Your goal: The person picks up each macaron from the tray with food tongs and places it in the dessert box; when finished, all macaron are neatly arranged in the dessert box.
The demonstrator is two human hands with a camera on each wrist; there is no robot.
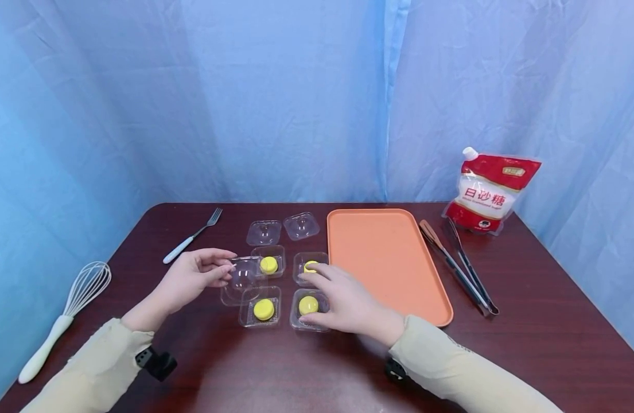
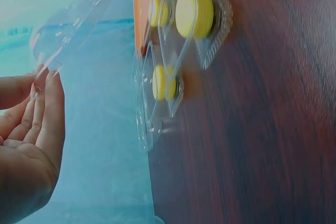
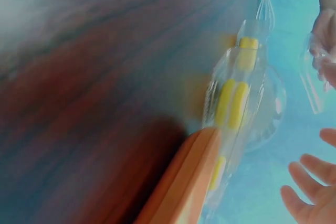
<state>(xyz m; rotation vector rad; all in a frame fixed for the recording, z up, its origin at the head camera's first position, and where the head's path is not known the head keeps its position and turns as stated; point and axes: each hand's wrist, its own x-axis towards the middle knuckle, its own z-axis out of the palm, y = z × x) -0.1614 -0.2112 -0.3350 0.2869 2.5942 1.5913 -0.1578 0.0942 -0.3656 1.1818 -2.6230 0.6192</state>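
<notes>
My left hand pinches a clear domed plastic lid by its edge, raised and tilted in the left wrist view. Several clear square boxes stand grouped below, each with a yellow macaron; the front left macaron and back left macaron are closest to the lid. Over the two right-hand boxes spreads my right hand, fingers apart and gripping nothing. It partly hides the back right macaron and the edge of the front right box. In the right wrist view a clear dome rises above the nearest macaron.
Two more clear lids, a left one and a right one, lie behind the boxes. An orange tray is at right, beside tongs and a red sugar pouch. A fork and a whisk lie at left.
</notes>
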